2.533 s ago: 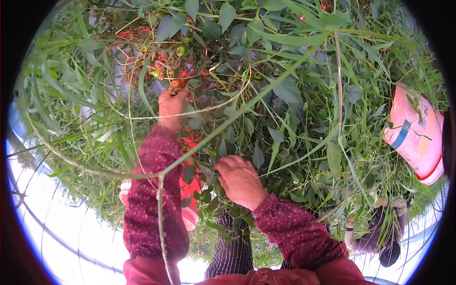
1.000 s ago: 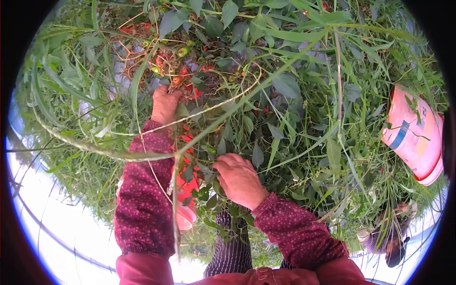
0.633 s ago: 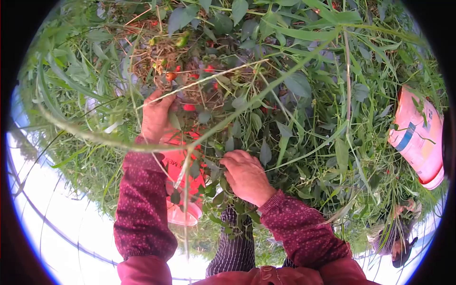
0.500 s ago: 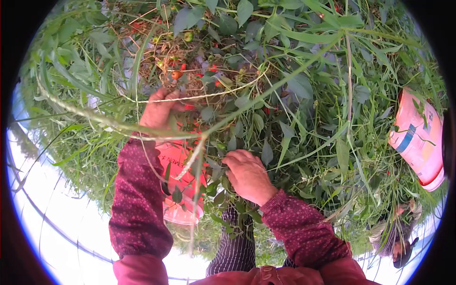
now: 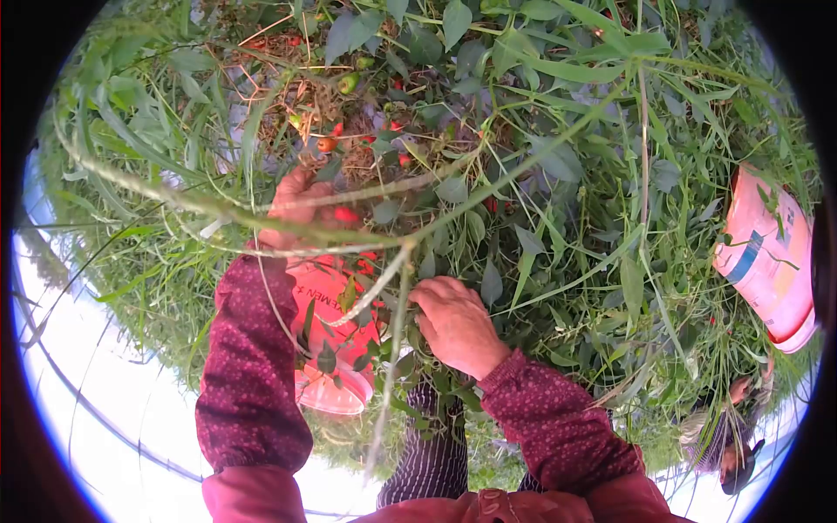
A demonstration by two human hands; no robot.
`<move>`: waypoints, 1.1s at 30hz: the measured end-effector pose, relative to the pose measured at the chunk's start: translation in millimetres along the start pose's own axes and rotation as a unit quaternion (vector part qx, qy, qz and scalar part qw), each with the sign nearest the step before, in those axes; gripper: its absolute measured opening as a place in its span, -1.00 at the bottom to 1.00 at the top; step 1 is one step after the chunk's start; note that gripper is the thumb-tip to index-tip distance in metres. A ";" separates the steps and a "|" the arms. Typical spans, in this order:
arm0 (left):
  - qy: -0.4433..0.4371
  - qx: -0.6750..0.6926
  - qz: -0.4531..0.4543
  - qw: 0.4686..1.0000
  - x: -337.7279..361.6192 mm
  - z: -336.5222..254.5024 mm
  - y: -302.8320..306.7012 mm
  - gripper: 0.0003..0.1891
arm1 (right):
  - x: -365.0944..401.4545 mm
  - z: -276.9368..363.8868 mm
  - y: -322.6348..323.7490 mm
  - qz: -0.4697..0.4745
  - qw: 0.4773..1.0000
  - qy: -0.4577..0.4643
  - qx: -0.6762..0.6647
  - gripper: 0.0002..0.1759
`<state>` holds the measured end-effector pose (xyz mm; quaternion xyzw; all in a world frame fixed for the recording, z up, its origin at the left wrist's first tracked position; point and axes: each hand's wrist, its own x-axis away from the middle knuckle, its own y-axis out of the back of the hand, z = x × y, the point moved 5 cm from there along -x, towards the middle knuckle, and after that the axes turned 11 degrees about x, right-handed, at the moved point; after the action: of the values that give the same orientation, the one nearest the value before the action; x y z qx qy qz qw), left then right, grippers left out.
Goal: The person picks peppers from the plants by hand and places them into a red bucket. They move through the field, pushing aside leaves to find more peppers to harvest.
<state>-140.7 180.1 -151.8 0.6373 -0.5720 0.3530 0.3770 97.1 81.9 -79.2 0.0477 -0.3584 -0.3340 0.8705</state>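
Observation:
My left hand [image 5: 294, 207] reaches in among the plants at the left, fingers curled. A red pepper [image 5: 346, 213] shows just beside its fingertips; I cannot see whether they touch it. Close above are an orange-red pepper [image 5: 326, 145] and a green pepper [image 5: 349, 83]. Below this hand stands a red bucket [image 5: 327, 301] with dark lettering, partly covered by leaves and my sleeve. My right hand [image 5: 458, 324] is nearer to me, its fingers bent into the leafy pepper plant [image 5: 491, 281]. Leaves hide what those fingers hold.
A long stem [image 5: 523, 157] and a pale twisted string [image 5: 384, 187] cross in front of my hands. Another pinkish bucket [image 5: 767, 257] lies tilted in the grass at the right. At the lower right, another person [image 5: 728, 436] is bent among the plants.
My left hand has shifted slightly, and the red pepper beside its fingertips now sits lower. The crossing stem and string have swayed. My right hand stays in place.

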 end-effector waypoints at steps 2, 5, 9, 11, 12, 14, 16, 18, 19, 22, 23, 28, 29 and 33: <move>-0.021 -0.016 0.012 1.000 -10.6 6.5 4.8 -0.64 | 0.6 1.6 -0.5 -0.004 1.000 -0.001 0.003 -0.67; -0.088 -0.196 -0.025 0.976 -17.1 4.0 -1.0 -0.60 | 1.5 0.2 -0.4 -0.001 1.000 -0.009 0.008 -0.66; -0.182 -0.449 -0.033 0.874 -1.0 7.2 -20.4 -0.63 | 1.1 1.0 -1.4 0.000 1.000 0.001 0.005 -0.66; -0.198 -0.440 -0.018 0.876 7.2 7.7 -50.1 -0.69 | 2.0 2.5 1.4 0.002 1.000 -0.001 0.016 -0.66; -0.238 -0.447 -0.052 0.861 10.3 3.8 -62.8 -0.70 | 1.8 2.4 1.1 0.002 1.000 -0.002 0.016 -0.66; -0.244 -0.432 -0.108 0.861 2.4 4.1 -70.8 -0.65 | 0.7 2.0 0.6 -0.008 1.000 0.001 0.006 -0.67; -0.210 -0.376 -0.148 0.890 -18.5 6.6 -68.3 -0.65 | 0.8 2.0 2.0 -0.003 1.000 -0.002 0.000 -0.66; -0.124 -0.254 -0.194 0.940 -48.6 24.6 -55.1 -0.67 | 0.7 1.3 2.5 0.002 1.000 -0.008 -0.009 -0.65; -0.123 -0.253 -0.193 0.940 -60.7 33.5 -49.5 -0.67 | 0.4 1.2 1.9 0.006 1.000 -0.009 -0.008 -0.66; -0.007 0.046 -0.154 0.987 -60.1 36.6 -65.4 -0.68 | 0.8 0.9 2.5 0.003 1.000 -0.011 -0.012 -0.67; -0.007 0.047 -0.150 0.987 -69.0 44.2 -56.6 -0.68 | 1.3 1.2 3.2 -0.004 1.000 -0.009 -0.019 -0.67; -0.081 -0.003 -0.065 0.995 -60.8 33.0 -55.4 -0.70 | 2.1 -1.1 1.1 0.001 1.000 -0.012 -0.021 -0.66; -0.185 0.001 -0.049 0.982 -59.2 29.7 -54.6 -0.71 | 2.5 -1.0 2.2 0.001 1.000 -0.014 -0.020 -0.66; -0.172 -0.318 -0.113 0.925 -18.2 10.6 -56.0 -0.67 | 1.5 0.2 4.5 0.029 0.999 -0.021 -0.015 -0.65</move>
<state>-86.5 182.6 -177.1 0.5954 -0.6342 -0.0075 0.4931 100.3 84.5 -76.7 0.0173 -0.3727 -0.3147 0.8728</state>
